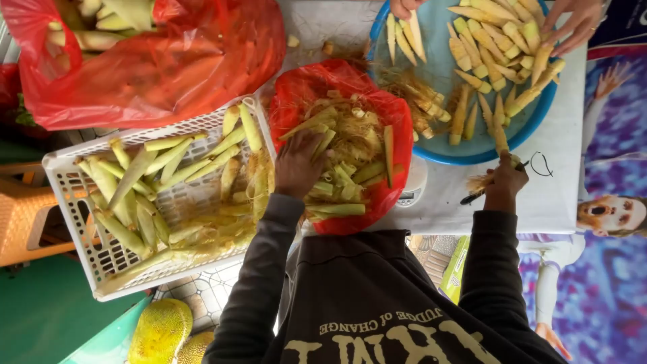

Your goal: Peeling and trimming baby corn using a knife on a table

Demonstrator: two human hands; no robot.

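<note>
My left hand (300,165) reaches into a red plastic bag (394,195) heaped with pale green husks and silk (344,145), fingers closed on a few of them. My right hand (505,178) grips a dark-handled knife (472,197) together with a peeled baby corn (500,135) that points toward a blue basin (438,152). The basin holds several peeled yellow baby corns (485,47) and some trimmings.
A white slotted crate (64,202) of unpeeled baby corn stands at my left. A big red bag (168,67) lies behind it. Another person's hands (573,23) work over the basin's far side. A small scale (412,192) sits under the bag's edge. Two jackfruits (162,330) lie on the floor.
</note>
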